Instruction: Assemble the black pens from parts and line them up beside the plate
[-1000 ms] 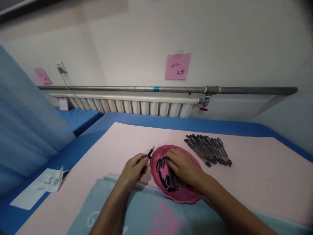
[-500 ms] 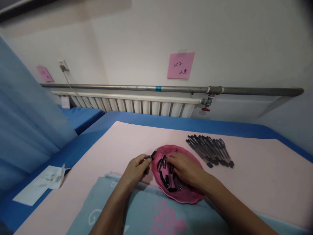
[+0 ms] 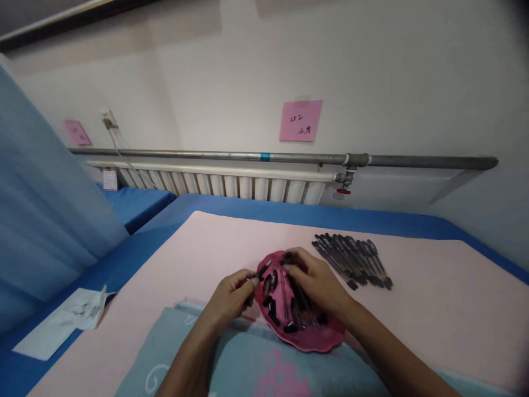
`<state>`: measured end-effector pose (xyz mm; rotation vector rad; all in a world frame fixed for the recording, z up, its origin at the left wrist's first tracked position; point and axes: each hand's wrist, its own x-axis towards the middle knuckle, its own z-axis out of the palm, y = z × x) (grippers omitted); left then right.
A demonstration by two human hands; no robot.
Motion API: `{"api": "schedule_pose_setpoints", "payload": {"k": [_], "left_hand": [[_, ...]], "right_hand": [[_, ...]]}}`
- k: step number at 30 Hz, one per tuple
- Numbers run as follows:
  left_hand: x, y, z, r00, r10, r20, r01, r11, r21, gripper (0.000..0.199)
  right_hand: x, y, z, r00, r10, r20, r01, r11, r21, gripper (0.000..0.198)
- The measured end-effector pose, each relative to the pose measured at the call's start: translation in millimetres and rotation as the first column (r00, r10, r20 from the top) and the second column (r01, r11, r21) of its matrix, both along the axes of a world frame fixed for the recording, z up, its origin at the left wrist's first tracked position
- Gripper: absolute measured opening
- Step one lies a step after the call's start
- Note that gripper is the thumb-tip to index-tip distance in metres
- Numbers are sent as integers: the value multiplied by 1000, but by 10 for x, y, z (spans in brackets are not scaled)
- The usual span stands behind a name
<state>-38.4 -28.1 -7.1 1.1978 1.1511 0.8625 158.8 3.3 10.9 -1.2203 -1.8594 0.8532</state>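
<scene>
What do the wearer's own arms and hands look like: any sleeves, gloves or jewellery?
Both forearms are bare, with no sleeve in view. The left hand and right hand are ungloved; no watch, bracelet or ring shows.

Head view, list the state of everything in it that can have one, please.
Slim black pen, tip bare, held in the left hand
Right hand, curled at a small dark piece, grip unclear
Pink scalloped dish, holding loose dark pen parts
Slender dark pens, lying side by side
White electric cord, plugged in
Red-handled metal valve, open or shut unclear
Blue fabric curtain, hanging in folds
</scene>
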Motion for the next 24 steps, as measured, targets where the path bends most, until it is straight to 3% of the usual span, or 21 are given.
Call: {"api": "schedule_pose_setpoints", "payload": {"k": [2, 5, 10, 19, 24], "left_hand": [[25, -10, 16, 999, -39, 1, 39, 999, 5, 28], [54, -23, 33, 998, -58, -9, 59, 998, 5, 27], [54, -38, 43, 998, -60, -16, 61, 998, 5, 26], [58, -49, 13, 997, -73, 35, 73, 997, 7, 27], [93, -77, 6, 998, -10, 63, 10, 1000, -2, 39]], "right_hand": [[-36, 2, 33, 910, -106, -400, 24, 978, -205, 14], [-88, 3, 29, 726, -218, -652, -49, 930, -365, 19], [-119, -27, 19, 713, -234, -661, -125, 885, -448, 18], [-181, -63, -63, 749, -172, -640, -183, 874, -450, 11], [-217, -97, -88, 791, -142, -596, -196, 863, -465, 12]]}}
